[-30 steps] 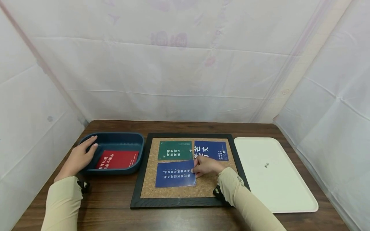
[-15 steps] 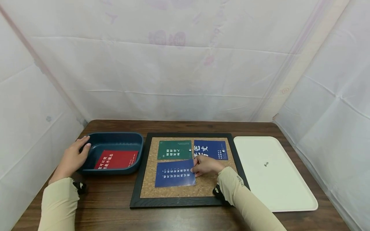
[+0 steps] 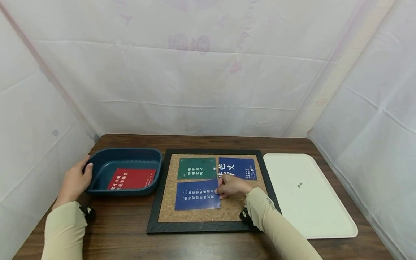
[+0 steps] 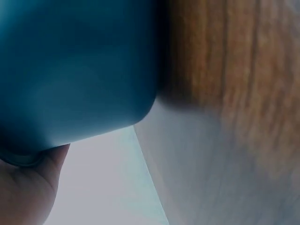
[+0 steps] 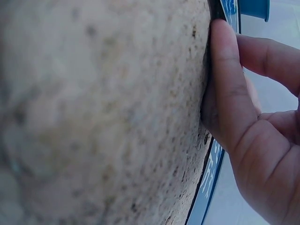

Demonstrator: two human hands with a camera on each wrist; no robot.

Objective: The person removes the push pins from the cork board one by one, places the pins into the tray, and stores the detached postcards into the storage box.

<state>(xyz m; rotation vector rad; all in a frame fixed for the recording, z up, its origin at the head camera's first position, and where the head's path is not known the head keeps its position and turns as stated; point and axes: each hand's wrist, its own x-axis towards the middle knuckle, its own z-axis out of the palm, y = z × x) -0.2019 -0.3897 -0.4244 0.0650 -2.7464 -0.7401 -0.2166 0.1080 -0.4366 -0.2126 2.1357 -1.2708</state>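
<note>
Left hand (image 3: 72, 181) grips tub (image 3: 130, 157); red card (image 3: 134, 178) inside; right hand (image 3: 234, 185) pinches blue card (image 3: 196, 195).

Bare cork (image 3: 230, 210) below held card (image 3: 196, 196) offered room; right hand (image 3: 231, 186) and right sleeve (image 3: 282, 225) blocked access from near right. Green card (image 3: 196, 168) and pinned card (image 3: 239, 168) filled most of far cork. Table (image 3: 126, 227) lay open between sleeves, before bin (image 3: 125, 193). Bin walls stood tall beside frame (image 3: 186, 228); left hand (image 3: 72, 183) obstructed left rim. Bin open from above. Low tray (image 3: 325, 211) left wide passage around pins (image 3: 299, 185). Sheeting (image 3: 195, 86) closed far side.
</note>
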